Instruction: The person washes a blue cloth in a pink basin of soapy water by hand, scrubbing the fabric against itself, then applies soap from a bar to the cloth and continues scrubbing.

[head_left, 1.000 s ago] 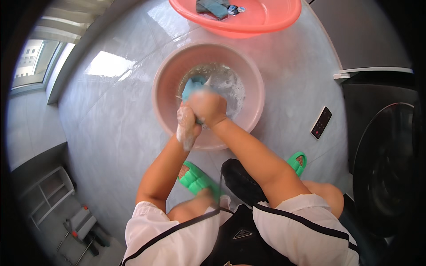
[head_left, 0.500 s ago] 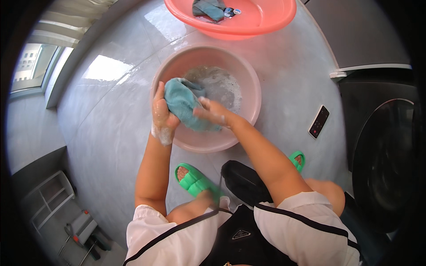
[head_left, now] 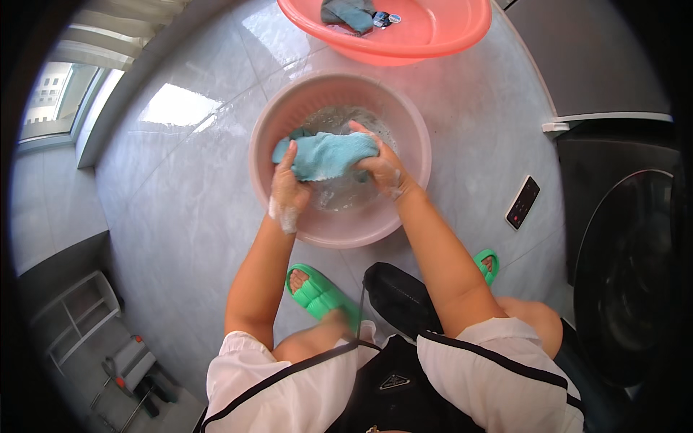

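Note:
Between my two hands a wet blue-green cloth (head_left: 328,155), perhaps a towel, is stretched sideways over a pale pink basin (head_left: 354,234). My left hand (head_left: 290,189), with suds on the wrist, grips the cloth's left end, thumb on top. At the right end my right hand (head_left: 382,162) holds it, fingers curled round the edge; some foam clings near that wrist. Cloudy, soapy water (head_left: 339,195) lies in the basin below. Part of the cloth hangs behind the left hand, and the undersides of the fingers are hidden.
A coral basin (head_left: 433,47) with a grey-blue cloth (head_left: 348,16) in it stands beyond. On the tiled floor at right lies a dark remote-like device (head_left: 522,202), near a black front-loading machine (head_left: 628,274). Green slippers (head_left: 321,292) and a black bag (head_left: 401,299) are close to me.
The cloth was bunched upright in my left hand, with the right hand loosely open against it. Now it is spread level, and my right hand has closed on its right end.

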Demonstrator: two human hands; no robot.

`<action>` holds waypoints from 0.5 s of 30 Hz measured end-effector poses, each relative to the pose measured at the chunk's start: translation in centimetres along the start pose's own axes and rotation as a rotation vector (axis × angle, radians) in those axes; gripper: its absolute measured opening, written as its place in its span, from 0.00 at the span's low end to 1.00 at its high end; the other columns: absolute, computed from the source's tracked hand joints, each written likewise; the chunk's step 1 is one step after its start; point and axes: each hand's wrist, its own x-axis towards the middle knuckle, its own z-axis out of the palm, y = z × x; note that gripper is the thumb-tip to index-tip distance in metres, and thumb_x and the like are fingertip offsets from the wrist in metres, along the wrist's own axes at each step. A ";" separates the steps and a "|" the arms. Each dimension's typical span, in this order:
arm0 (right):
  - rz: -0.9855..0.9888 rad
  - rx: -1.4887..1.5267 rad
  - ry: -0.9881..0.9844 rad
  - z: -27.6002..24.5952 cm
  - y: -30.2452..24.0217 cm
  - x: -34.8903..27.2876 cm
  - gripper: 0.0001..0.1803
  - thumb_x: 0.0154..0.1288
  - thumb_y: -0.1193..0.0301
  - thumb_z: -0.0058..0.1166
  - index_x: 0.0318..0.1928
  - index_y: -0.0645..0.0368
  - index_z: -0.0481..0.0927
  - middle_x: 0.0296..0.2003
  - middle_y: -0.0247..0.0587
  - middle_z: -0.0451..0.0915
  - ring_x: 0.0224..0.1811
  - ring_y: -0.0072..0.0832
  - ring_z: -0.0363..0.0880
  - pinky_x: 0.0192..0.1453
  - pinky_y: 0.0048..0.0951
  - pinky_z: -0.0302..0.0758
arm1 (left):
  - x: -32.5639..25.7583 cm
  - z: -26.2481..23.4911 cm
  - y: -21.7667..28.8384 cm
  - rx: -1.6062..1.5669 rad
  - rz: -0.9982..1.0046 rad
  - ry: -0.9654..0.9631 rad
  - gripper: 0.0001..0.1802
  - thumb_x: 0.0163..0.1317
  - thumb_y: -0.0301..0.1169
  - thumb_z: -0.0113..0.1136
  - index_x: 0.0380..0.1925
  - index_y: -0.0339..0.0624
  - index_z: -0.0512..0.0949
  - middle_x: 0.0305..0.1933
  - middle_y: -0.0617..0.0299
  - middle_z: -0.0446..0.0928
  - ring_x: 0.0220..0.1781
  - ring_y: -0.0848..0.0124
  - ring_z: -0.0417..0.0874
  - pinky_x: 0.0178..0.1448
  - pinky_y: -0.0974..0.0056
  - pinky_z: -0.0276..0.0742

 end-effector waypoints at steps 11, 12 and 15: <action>-0.565 -0.527 -0.101 10.5 6.8 -2.3 0.29 0.61 0.74 0.81 0.63 0.61 0.88 0.64 0.38 0.87 0.69 0.27 0.82 0.74 0.37 0.81 | 2.6 -2.1 -1.3 -0.316 -0.548 -0.418 0.31 0.81 0.47 0.59 0.73 0.36 0.78 0.55 0.55 0.87 0.53 0.54 0.91 0.60 0.49 0.90; -0.536 -0.436 -0.006 10.5 7.2 -1.9 0.26 0.62 0.73 0.80 0.61 0.61 0.88 0.62 0.38 0.88 0.66 0.27 0.84 0.71 0.36 0.82 | 2.8 -1.9 -2.0 -0.251 -0.481 -0.379 0.29 0.81 0.45 0.59 0.71 0.35 0.79 0.53 0.55 0.87 0.52 0.55 0.91 0.58 0.50 0.91; -0.448 -0.149 0.276 10.7 7.8 -1.0 0.18 0.65 0.73 0.79 0.53 0.62 0.89 0.55 0.39 0.91 0.57 0.27 0.88 0.62 0.34 0.85 | 2.5 -1.6 -4.5 0.062 -0.216 -0.097 0.23 0.81 0.43 0.59 0.65 0.38 0.82 0.51 0.54 0.88 0.53 0.57 0.91 0.58 0.49 0.92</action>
